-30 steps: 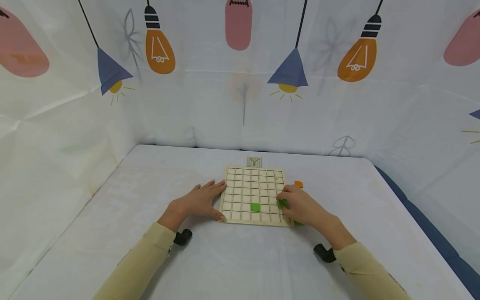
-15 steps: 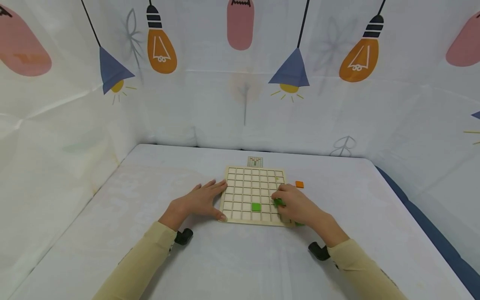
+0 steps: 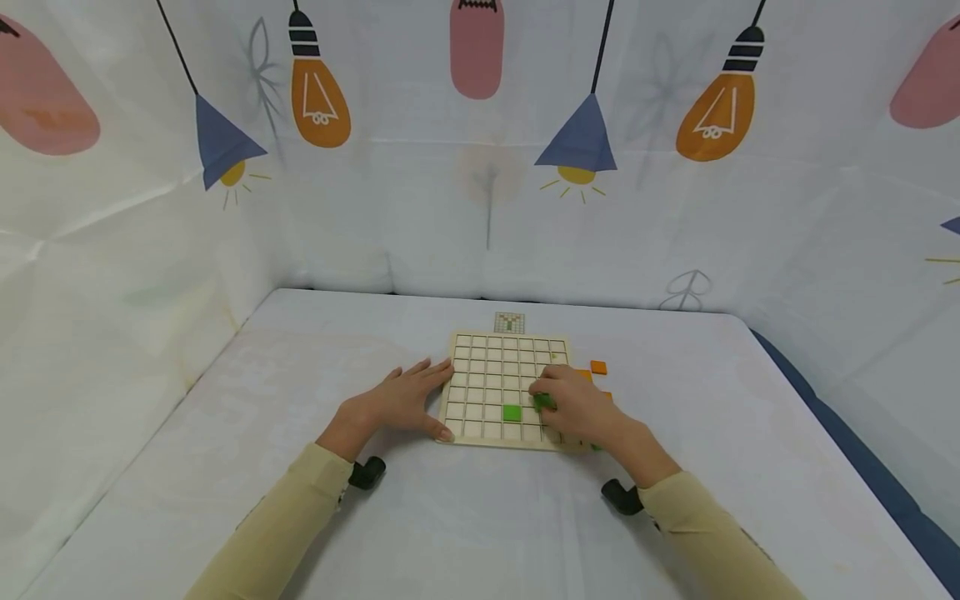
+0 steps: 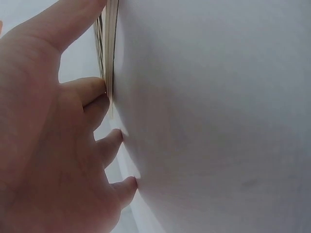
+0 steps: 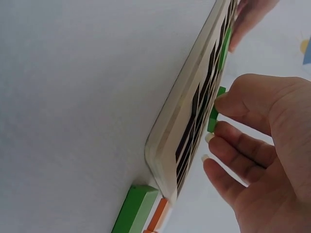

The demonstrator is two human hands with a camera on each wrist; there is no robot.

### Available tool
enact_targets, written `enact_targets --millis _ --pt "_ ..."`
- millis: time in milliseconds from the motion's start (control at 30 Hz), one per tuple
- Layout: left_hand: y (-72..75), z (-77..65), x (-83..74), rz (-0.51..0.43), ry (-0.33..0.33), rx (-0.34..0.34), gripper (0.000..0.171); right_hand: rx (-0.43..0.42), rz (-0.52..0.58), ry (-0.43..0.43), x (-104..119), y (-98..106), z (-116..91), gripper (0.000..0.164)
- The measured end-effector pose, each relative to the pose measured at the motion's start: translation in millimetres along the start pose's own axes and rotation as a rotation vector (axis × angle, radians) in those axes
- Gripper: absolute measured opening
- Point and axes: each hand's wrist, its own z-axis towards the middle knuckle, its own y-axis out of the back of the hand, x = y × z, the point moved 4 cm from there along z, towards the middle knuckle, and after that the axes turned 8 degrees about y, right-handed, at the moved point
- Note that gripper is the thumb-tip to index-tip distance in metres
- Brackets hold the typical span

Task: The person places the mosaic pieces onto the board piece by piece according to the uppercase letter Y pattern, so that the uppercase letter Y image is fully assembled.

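Observation:
A pale wooden grid board (image 3: 480, 379) lies flat on the white table. Spread along its left edge, my left hand (image 3: 401, 404) touches the rim with thumb and fingertips, the fingers fairly straight. My right hand (image 3: 581, 404) is over the board's right part and pinches a green square tile (image 5: 214, 111) between thumb and fingers, just above the grid. Another green tile (image 3: 512, 413) sits in a grid cell in the lower middle. In the head view my right hand covers some of the right-hand cells and part of the held tile.
Several orange tiles (image 3: 598, 367) lie right of the board, partly behind my right hand. A green piece (image 5: 133, 211) lies by the board's corner in the right wrist view. Beyond the far edge is a small pattern card (image 3: 509, 323). A white printed curtain (image 3: 420, 217) hangs behind the table.
My right hand has moved left across the board with the green tile, uncovering more orange tiles at the right. The left hand stays at the board's left edge.

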Motion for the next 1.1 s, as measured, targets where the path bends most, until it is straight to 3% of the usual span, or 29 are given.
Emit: enact_targets --millis 1100 --pt "-0.7 0.7 1.1 -0.031 0.008 -0.004 0.114 0.082 0.006 -0.093 15 -16 36 0.027"
